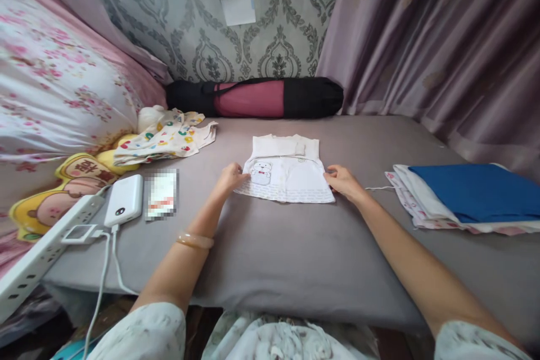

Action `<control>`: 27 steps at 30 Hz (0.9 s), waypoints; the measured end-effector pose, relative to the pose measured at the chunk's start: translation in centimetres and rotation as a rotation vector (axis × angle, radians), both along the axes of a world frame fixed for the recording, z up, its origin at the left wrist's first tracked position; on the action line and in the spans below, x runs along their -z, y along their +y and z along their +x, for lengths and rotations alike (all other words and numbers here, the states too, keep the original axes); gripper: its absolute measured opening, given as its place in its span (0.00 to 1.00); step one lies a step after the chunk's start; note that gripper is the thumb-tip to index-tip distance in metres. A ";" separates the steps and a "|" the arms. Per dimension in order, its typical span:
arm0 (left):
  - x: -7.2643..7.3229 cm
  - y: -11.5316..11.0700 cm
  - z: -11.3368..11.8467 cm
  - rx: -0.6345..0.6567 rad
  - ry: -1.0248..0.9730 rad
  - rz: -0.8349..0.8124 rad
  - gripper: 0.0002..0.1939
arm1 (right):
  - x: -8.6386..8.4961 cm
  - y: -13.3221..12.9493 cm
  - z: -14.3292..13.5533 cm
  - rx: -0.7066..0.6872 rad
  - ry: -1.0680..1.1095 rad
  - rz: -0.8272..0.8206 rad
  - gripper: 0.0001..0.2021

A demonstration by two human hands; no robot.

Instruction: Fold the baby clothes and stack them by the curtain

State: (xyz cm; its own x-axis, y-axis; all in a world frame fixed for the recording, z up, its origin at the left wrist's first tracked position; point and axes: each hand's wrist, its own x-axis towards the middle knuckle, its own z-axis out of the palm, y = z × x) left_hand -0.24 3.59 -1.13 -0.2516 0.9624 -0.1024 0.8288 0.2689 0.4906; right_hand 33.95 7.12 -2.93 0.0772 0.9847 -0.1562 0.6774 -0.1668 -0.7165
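A small white baby shirt [295,174] lies flat in front of me, with a bear picture at its lower left and lines of print along the hem. Its sleeves look folded inward across the upper part. My left hand [233,178] pinches the left side edge near the hem. On the opposite side edge, at about the same height, my right hand [343,181] has its thumb and fingers closed on the cloth. The fabric between both hands rests on the grey sheet [291,259].
Folded clothes [476,191] are stacked at the right. To the left are a patterned garment [169,138], a white power bank [124,201], a blurred card [162,194] and a power strip [29,275] with cables. A black and pink rolled bag [253,98] lies along the wall.
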 end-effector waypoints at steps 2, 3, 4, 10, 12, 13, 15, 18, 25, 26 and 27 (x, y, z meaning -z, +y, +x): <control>-0.1 -0.8 0.0 0.011 -0.004 -0.017 0.17 | -0.4 -1.2 0.2 -0.054 -0.080 0.039 0.22; 0.0 -1.2 -0.1 0.019 -0.019 -0.013 0.19 | -0.5 -1.9 0.3 -0.089 -0.102 0.061 0.22; 0.1 -1.6 -0.1 0.029 -0.048 -0.003 0.22 | -0.6 -2.5 0.4 -0.129 -0.109 0.082 0.23; 0.6 -3.6 -1.0 0.222 -0.386 0.079 0.33 | -1.2 -5.1 1.3 -0.350 -0.034 0.153 0.18; 0.3 -4.1 -1.2 0.279 -0.445 0.096 0.29 | -1.4 -5.7 1.8 -0.449 -0.049 0.146 0.16; 0.1 -4.4 -1.3 0.300 -0.457 0.094 0.26 | -1.6 -6.0 2.0 -0.498 -0.068 0.140 0.17; -0.3 -4.8 -1.5 0.340 -0.459 0.064 0.24 | -1.7 -6.5 2.3 -0.566 -0.123 0.148 0.22; -0.6 -5.2 -1.6 0.413 -0.398 0.036 0.27 | -1.5 -6.8 2.3 -0.593 -0.225 0.246 0.27; 1.2 -3.8 -1.6 0.459 -0.021 0.315 0.17 | -0.4 -5.9 1.7 -0.535 -0.446 0.516 0.15; 1.3 -3.4 -1.7 0.453 0.009 0.351 0.15 | -0.3 -5.7 1.6 -0.519 -0.463 0.550 0.12; 1.3 -3.1 -1.7 0.448 0.028 0.387 0.13 | -0.4 -5.5 1.5 -0.506 -0.465 0.583 0.09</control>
State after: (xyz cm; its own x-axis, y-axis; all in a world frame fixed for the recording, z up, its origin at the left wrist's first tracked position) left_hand -1.94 0.45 -2.48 0.1903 0.9415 0.2782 0.8343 -0.3045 0.4596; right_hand 35.42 1.58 -2.55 -0.4568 0.8309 0.3178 0.8133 0.5348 -0.2292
